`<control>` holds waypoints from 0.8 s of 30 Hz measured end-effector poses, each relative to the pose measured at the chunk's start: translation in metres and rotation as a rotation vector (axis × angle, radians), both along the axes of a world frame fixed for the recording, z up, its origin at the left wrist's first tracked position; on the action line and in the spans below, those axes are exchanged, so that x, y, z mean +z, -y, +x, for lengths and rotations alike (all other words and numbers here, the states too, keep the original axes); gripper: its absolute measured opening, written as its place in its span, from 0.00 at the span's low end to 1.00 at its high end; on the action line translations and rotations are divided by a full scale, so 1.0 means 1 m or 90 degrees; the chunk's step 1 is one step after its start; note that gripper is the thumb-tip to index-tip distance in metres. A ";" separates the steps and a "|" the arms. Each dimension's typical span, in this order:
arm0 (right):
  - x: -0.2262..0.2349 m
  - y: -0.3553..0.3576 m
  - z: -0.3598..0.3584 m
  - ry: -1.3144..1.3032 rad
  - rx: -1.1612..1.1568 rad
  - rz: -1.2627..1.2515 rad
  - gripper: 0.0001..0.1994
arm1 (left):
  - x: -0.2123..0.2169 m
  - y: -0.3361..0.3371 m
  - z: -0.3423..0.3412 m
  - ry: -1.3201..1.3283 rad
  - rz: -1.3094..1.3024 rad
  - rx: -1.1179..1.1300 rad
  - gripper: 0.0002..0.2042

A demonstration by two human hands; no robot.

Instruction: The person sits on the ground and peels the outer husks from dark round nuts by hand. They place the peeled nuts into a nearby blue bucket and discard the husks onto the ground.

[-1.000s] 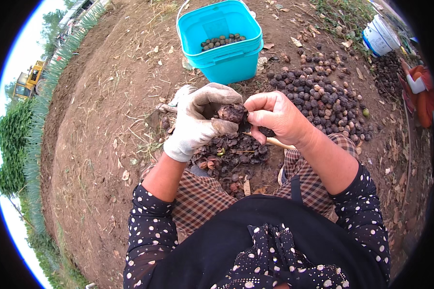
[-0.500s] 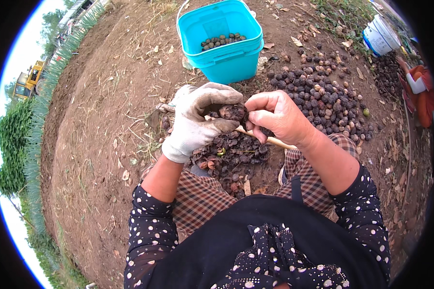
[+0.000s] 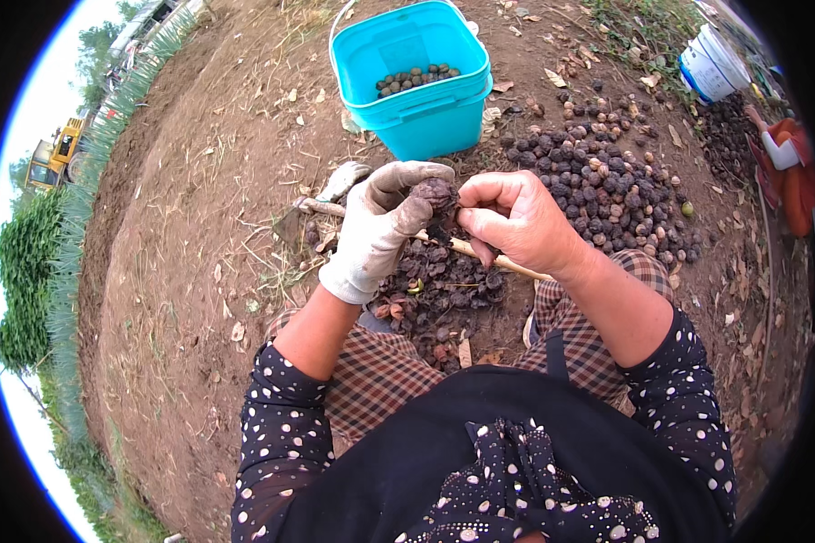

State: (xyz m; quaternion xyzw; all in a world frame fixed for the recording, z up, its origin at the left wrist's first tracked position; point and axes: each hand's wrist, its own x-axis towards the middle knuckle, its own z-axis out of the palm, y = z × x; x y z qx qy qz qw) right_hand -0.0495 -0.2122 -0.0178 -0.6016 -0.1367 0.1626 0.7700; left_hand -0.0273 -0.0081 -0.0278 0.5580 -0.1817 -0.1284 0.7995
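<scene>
A walnut (image 3: 435, 193) with wrinkled dark husk clinging to it sits between the thumb and fingers of my left hand (image 3: 371, 231), which wears a soiled white glove. My bare right hand (image 3: 525, 222) is at the walnut's right side, thumb and forefinger pinched on its husk. A black shred of husk (image 3: 438, 231) hangs just below the nut. Under both hands lies a heap of dark peeled husks (image 3: 444, 285) on the soil, with a pale wooden stick (image 3: 512, 264) across its far side.
Beyond my hands stands a turquoise bucket (image 3: 433, 131) with cleaned walnuts (image 3: 417, 80) inside. A large pile of dark walnuts (image 3: 598, 185) spreads at the right. Farther right are a white bucket (image 3: 714, 68) and another person's orange clothing (image 3: 795, 190). A greyish-white object (image 3: 342, 181) lies left of the glove.
My left hand has turned and its fingers have shifted, so more of the walnut shows above the thumb. My right hand has stayed close by, still pinching at the husk.
</scene>
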 end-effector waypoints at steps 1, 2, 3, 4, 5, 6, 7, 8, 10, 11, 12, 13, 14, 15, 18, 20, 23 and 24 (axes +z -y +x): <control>0.002 0.001 0.000 0.000 0.014 -0.010 0.05 | 0.000 0.000 0.001 -0.018 -0.018 -0.002 0.28; 0.004 0.003 0.001 0.077 0.002 -0.071 0.05 | 0.000 0.000 0.002 -0.035 -0.035 -0.003 0.29; 0.005 0.006 0.001 0.155 -0.011 -0.132 0.05 | -0.001 -0.003 0.004 -0.050 -0.030 -0.031 0.31; 0.005 0.008 0.001 0.232 -0.026 -0.191 0.05 | -0.002 -0.002 0.005 -0.038 -0.032 -0.022 0.31; 0.004 0.009 0.001 0.304 -0.054 -0.229 0.05 | -0.003 0.000 0.006 -0.026 -0.033 -0.012 0.30; 0.004 0.009 0.001 0.290 -0.080 -0.221 0.06 | -0.004 0.000 0.006 -0.014 -0.034 -0.003 0.30; 0.006 0.007 -0.001 0.274 -0.105 -0.215 0.06 | -0.001 0.000 0.005 -0.013 -0.006 0.006 0.28; 0.010 0.004 -0.003 0.258 -0.130 -0.208 0.07 | -0.002 0.001 0.004 0.012 -0.011 0.007 0.27; 0.019 0.007 -0.006 0.093 -0.055 -0.152 0.07 | -0.004 0.005 0.003 0.061 -0.022 0.005 0.26; 0.014 0.007 -0.004 0.048 -0.035 -0.094 0.08 | -0.006 0.003 0.004 0.050 -0.014 -0.010 0.24; 0.009 0.007 -0.002 0.003 -0.015 -0.036 0.08 | -0.007 0.004 0.004 0.029 -0.023 -0.003 0.22; 0.003 0.004 0.000 0.009 -0.009 0.013 0.07 | -0.007 0.004 0.005 0.009 -0.032 0.004 0.20; 0.002 0.004 0.000 0.000 -0.006 0.027 0.07 | -0.007 0.005 0.005 -0.012 -0.040 0.012 0.17; 0.003 0.004 0.000 -0.009 -0.004 0.041 0.06 | -0.007 0.007 0.005 -0.016 -0.052 0.012 0.18; 0.003 0.005 0.000 -0.018 -0.018 0.019 0.05 | -0.008 0.012 0.002 -0.018 -0.067 0.024 0.18; 0.001 0.005 -0.001 -0.005 -0.048 -0.010 0.04 | -0.010 0.015 0.003 -0.008 -0.054 0.037 0.19; -0.001 0.001 -0.004 0.013 -0.091 -0.013 0.05 | -0.010 0.014 0.001 -0.042 -0.080 0.010 0.19; 0.001 0.001 -0.005 0.002 -0.091 0.004 0.05 | -0.011 0.014 0.001 -0.049 -0.080 0.010 0.20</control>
